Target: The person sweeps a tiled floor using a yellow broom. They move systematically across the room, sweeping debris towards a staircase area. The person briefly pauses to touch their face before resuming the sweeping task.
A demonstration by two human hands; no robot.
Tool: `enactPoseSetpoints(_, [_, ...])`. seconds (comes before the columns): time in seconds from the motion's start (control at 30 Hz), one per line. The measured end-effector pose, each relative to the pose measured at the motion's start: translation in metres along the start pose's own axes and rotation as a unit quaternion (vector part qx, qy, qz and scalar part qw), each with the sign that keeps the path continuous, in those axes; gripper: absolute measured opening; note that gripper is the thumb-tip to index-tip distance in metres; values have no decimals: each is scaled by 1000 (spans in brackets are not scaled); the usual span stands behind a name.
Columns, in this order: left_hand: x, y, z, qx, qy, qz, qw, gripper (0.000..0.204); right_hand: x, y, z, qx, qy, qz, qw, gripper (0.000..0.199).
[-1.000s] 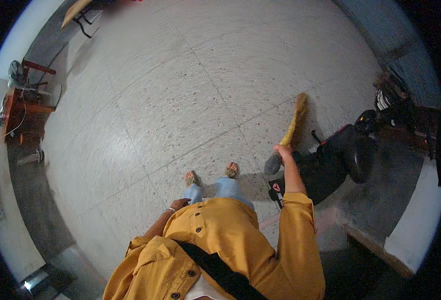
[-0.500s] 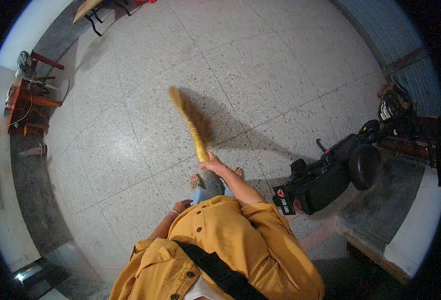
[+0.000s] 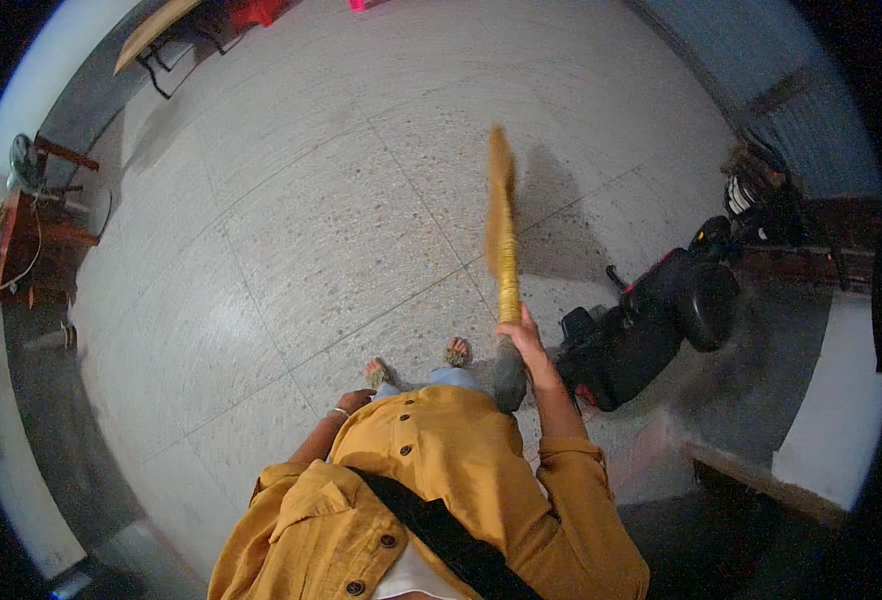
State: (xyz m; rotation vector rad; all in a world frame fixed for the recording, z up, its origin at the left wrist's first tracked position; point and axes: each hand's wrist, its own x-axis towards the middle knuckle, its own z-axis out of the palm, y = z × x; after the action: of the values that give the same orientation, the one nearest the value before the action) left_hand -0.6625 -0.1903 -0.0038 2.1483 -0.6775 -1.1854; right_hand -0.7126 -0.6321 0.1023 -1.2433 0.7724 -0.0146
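My right hand (image 3: 524, 335) is closed round a short broom (image 3: 506, 265) with a yellow wound grip and tan bristles. The grey butt of the broom points back towards my right hip, and the bristle end reaches forward over the speckled floor (image 3: 361, 220). Whether the bristles touch the floor cannot be made out. Near the front of my left thigh hangs my left hand (image 3: 354, 401), a pale band at its wrist. Its fingers are mostly hidden, and no object shows in it. My feet stand just ahead in patterned sandals.
To the right stands a dark scooter (image 3: 631, 340) with a round black seat, near a raised ledge. Along the left wall are a wooden chair (image 3: 51, 225) and a fan (image 3: 25, 160). At the far left is a table (image 3: 151, 35) beside a red item (image 3: 256, 12).
My right hand has swung the broom from the middle across to the right, its bristle end moving furthest. The view has shifted slightly. My left hand stays by my thigh.
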Motion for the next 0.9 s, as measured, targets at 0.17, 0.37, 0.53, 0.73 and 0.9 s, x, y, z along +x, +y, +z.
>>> enactPoseSetpoints(0.17, [37, -16, 25, 20, -37, 21, 999, 37, 9, -9, -58, -32, 206, 18, 978, 61])
enactPoseSetpoints(0.37, [57, -16, 48, 110, -9, 24, 994, 37, 60, 45, -123, -1, 147, 98, 984, 35])
enactPoseSetpoints(0.53, [73, 141, -27, -1, 51, -54, 997, 29, 40, 2, -83, 70, 19, 91, 993, 37])
enactPoseSetpoints(0.73, [129, 171, -41, 20, 16, 45, 999, 28, 14, -63, -134, 260, -88, 133, 952, 33])
enactPoseSetpoints(0.9, [180, 200, -52, 62, -14, 50, 997, 28, 20, -85, -166, 130, 50, 33, 990, 47])
